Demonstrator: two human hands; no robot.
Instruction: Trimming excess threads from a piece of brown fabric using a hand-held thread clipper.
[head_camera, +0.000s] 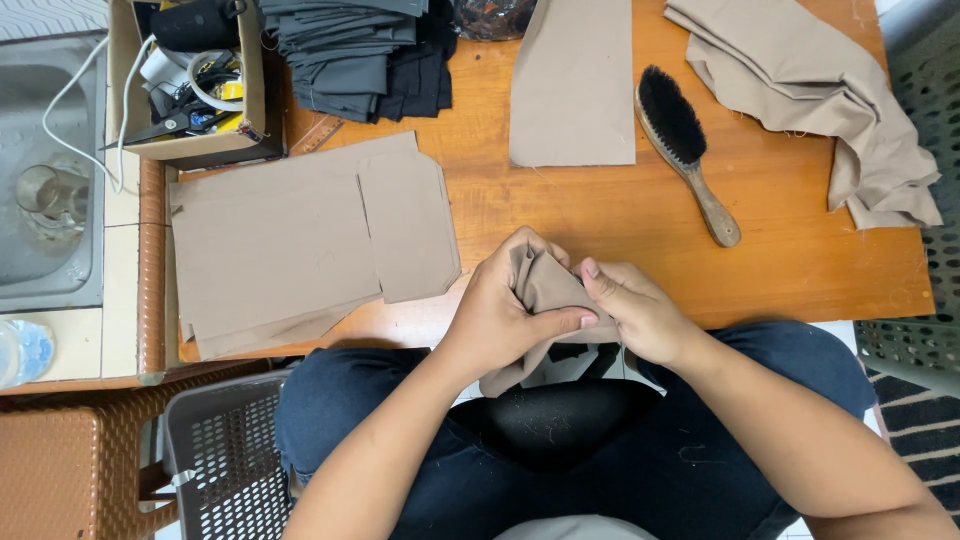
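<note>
A wooden table (600, 220) lies just beyond the hands, with flat tan pieces (300, 240) beyond the left hand (500, 315) and a brush (685, 150) beyond the right hand (640, 310). A small tan cloth (545, 290), soft and creased, is pinched between both closed hands above the lap, seemingly so its fold can be worked.

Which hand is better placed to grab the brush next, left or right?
Right, probably. The right hand sits nearer the brush, whose wooden handle points down toward it. The left hand is farther off and wraps most of the tan fabric piece, so it could hold that alone.
</note>
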